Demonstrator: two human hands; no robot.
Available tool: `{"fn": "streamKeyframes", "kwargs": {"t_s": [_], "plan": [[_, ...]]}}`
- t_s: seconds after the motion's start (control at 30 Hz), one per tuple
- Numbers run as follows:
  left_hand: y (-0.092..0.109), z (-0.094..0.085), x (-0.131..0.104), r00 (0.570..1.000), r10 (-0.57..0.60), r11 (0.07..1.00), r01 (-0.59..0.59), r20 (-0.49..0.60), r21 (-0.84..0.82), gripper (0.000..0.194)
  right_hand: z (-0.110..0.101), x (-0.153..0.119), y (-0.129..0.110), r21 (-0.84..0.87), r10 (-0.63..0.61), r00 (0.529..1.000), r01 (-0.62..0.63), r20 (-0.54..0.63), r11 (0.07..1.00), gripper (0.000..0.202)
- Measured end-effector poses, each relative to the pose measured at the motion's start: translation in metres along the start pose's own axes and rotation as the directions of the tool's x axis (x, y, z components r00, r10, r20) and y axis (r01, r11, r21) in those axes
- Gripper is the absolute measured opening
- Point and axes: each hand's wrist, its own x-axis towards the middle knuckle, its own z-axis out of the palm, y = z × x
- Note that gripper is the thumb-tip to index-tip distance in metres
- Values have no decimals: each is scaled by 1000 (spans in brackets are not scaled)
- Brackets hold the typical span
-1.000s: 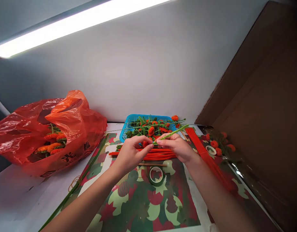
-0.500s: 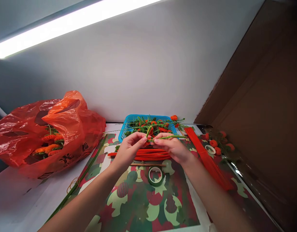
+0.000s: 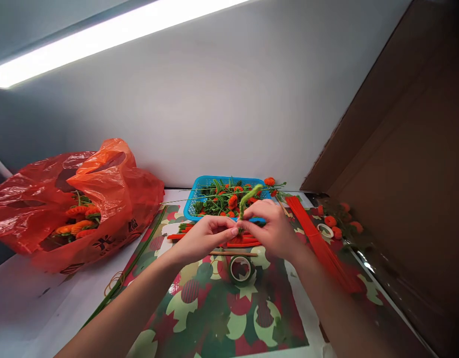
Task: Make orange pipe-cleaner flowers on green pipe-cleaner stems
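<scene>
A fuzzy green pipe cleaner (image 3: 245, 200) stands up from between my hands, its top bent over to the right. My left hand (image 3: 210, 234) pinches it low down with thumb and forefinger. Right beside, the fingertips of my right hand (image 3: 272, 226) are closed on the same piece. Behind the hands is a blue plastic basket (image 3: 192, 209) holding green stems and orange-red fuzzy flowers. Under my fingers lies a bundle of red pipe cleaners (image 3: 244, 242), partly covered by the hands. Nearer to me a roll of green tape (image 3: 240, 270) rests on the patterned mat.
On the left sits a red plastic bag (image 3: 139, 199) with orange flowers inside. Long green stems (image 3: 139, 253) lie beside it. At right are another red pipe cleaner bundle (image 3: 322, 238), a white tape roll (image 3: 325, 230) and loose flowers (image 3: 330, 221). A cardboard panel (image 3: 393, 149) stands at the right.
The green pipe cleaner, earlier lying sideways to the right with a short end up, now points upward. My right hand has turned and closed in against my left, which has dropped slightly.
</scene>
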Motion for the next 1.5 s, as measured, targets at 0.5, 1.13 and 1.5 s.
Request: {"fn": "streamKeyframes", "kwargs": {"t_s": [0.5, 1.13, 1.5], "plan": [[-6, 2, -3, 968, 210, 977, -204, -139, 55, 17, 10, 5, 20, 629, 494, 734, -668, 466, 398, 41], [-12, -2, 1, 671, 729, 499, -391, -131, 774, 16, 19, 4, 12, 693, 476, 791, -588, 385, 417, 28], [-13, 3, 3, 838, 502, 706, -254, -214, 661, 9, 17, -6, -6, -136, 6, 998, -15, -63, 991, 13]]}}
